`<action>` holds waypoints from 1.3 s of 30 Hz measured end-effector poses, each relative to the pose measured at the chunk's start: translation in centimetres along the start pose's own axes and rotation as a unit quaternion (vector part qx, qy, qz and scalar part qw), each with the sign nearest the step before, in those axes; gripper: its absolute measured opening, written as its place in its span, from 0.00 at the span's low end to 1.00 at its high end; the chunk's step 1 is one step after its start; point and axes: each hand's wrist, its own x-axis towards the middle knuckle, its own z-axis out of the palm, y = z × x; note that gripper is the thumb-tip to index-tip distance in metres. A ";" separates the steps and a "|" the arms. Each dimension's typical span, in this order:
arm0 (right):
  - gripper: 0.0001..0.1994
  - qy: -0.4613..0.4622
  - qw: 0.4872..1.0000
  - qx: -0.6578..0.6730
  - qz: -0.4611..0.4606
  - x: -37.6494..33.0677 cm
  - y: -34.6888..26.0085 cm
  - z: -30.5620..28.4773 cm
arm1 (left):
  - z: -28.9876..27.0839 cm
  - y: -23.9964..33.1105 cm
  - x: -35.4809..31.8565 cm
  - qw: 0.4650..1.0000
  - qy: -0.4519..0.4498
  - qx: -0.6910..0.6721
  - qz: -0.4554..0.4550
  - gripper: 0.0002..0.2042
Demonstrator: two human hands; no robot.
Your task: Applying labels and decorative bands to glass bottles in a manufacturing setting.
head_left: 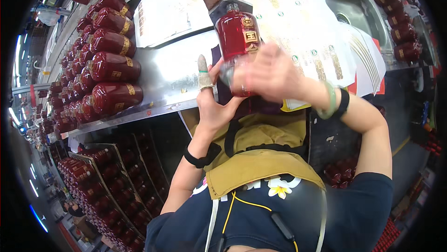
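Observation:
A red glass bottle (230, 33) with gold decals lies on dark cloth at the table's front edge, its clear neck against a dark block. My left hand (215, 107) grips its lower end, thumb along the base and another finger at the side. The index finger, in a knitted cover (204, 78) with a green band, sticks out away from the glass. Over the bottle's lower front is my right hand (267, 75), smeared by motion with its fingers bent. A pale greyish patch shows at its fingertips, too blurred to name. My right hand covers part of the bottle's decals.
Rows of similar red bottles (114, 68) lie stacked on the left of the metal table (167, 72). White sheets with gold decals (288, 17) spread at right, beside a steel sink (356, 10). Several more bottles (400, 30) lie far right. Bottle-filled crates (100, 182) stand below left.

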 end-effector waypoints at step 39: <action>0.12 -0.004 0.983 0.071 0.166 -6.2 -5.0 -3.4 | -1.0 1.4 1.3 0.951 -0.134 -0.216 -0.177 0.29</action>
